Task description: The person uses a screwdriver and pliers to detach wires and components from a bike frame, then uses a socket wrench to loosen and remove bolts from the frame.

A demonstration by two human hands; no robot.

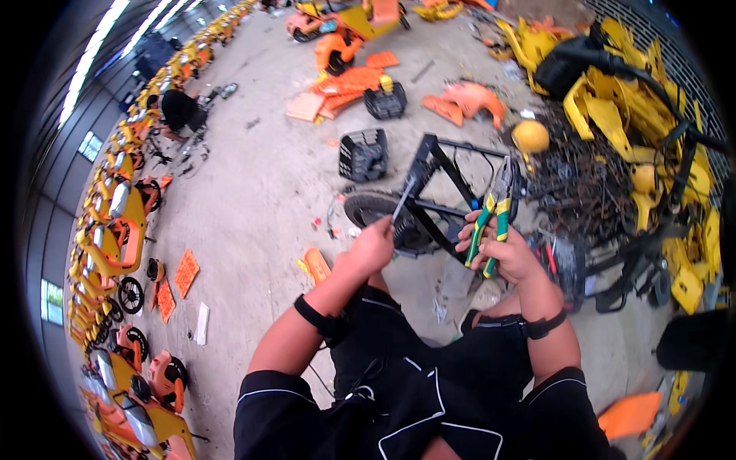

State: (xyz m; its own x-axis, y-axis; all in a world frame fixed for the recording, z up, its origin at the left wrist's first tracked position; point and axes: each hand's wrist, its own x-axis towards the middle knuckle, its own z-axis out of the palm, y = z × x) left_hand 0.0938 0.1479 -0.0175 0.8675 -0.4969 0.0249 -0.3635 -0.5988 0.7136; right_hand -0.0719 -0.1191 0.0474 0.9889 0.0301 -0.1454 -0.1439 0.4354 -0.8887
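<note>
The person wears a black short-sleeved shirt [337,437] with thin white lines, black shorts [383,333] with pale trim, and one black band [546,326] around each arm [552,297].

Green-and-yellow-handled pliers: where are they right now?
In the head view, the pliers are right of centre, in the right hand, seen against the right end of the black frame.

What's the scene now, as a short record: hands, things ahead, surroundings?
Left hand: closed around a thin grey tool
Right hand: holding pliers with green-and-yellow handles
Ahead: black frame with a wheel
Tool touching frame: cannot tell
Right side: dark metal parts, yellow panels
Left side: row of yellow-and-orange vehicles
</note>
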